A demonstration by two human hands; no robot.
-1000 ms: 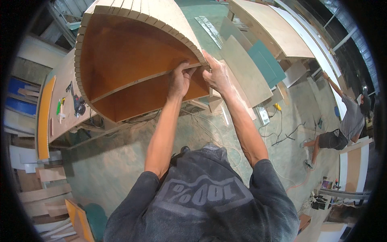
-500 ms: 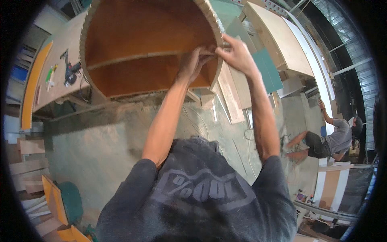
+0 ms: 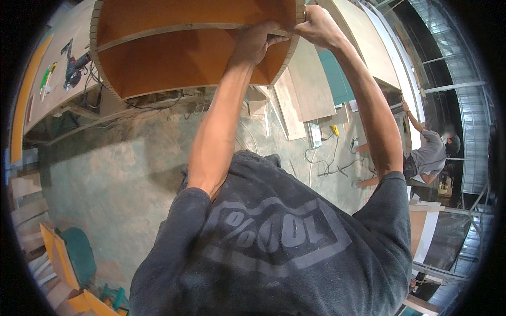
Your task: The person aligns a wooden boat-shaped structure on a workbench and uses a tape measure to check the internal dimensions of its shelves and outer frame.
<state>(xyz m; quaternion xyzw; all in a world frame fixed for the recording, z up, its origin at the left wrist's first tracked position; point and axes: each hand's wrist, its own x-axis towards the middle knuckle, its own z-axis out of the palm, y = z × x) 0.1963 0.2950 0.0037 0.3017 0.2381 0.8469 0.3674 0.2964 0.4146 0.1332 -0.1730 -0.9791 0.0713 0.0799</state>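
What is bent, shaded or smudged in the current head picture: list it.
Head view: the orange strip at far left bows along the fisheye rim; head view: a soft shadow darkens the floor; head view: the cabinet's interior shows no strong glare; head view: the co-worker's head looks smudged.

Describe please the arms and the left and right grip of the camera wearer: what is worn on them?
The forearms are bare below short, dark charcoal sleeves. These belong to a T-shirt with a paler grey print on its front. The left grip and right grip wear no gloves, and no watch or bracelet shows at either wrist.
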